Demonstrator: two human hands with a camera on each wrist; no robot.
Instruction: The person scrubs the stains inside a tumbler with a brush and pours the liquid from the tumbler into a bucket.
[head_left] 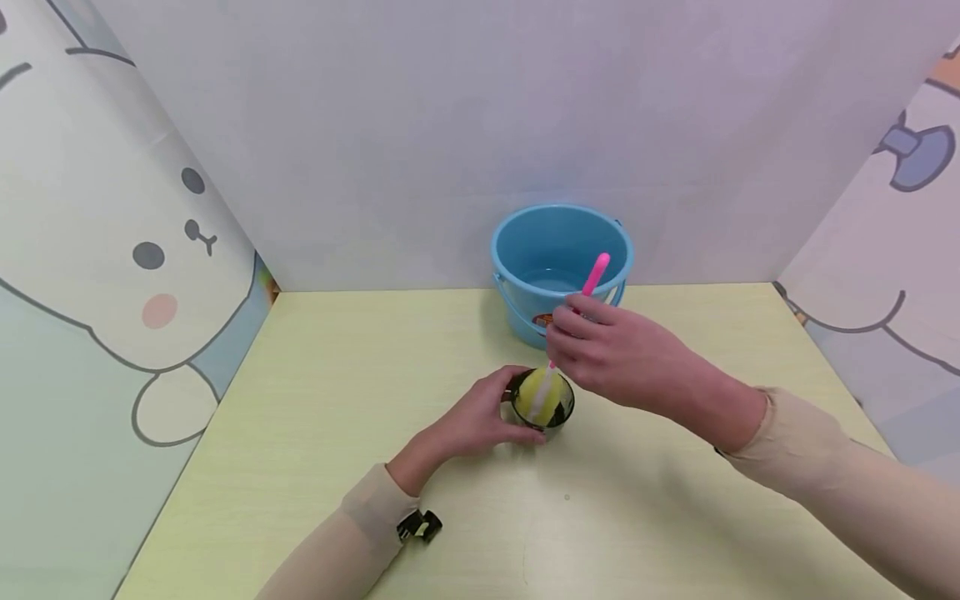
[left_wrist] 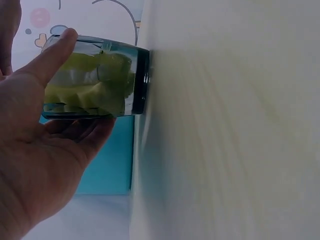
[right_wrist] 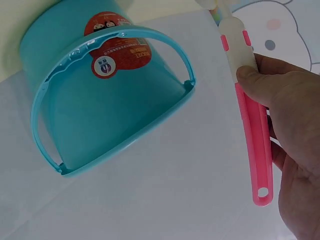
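Observation:
My left hand (head_left: pixel 480 421) holds a clear, dark-tinted drinking glass (left_wrist: pixel 142 82) from the side, thumb along the near wall and fingers on the far side. The glass stands upright with its base at the tabletop. Inside it sits the yellow sponge head (head_left: pixel 528 392) of a cup brush, seen through the wall in the left wrist view. Above the glass, my right hand (head_left: pixel 618 354) grips the brush's pink and white handle (right_wrist: pixel 256 145), thumb pressed on the white part. The handle slants, its pink end up and to the right in the head view.
Behind the glass, a light blue bucket (head_left: pixel 517 292) stands upright near the back wall, its handle folded down in front. A red label (right_wrist: pixel 122 55) is on its side. The pale tabletop (head_left: pixel 360 367) meets a plain wall behind and cartoon-printed sheets on both sides.

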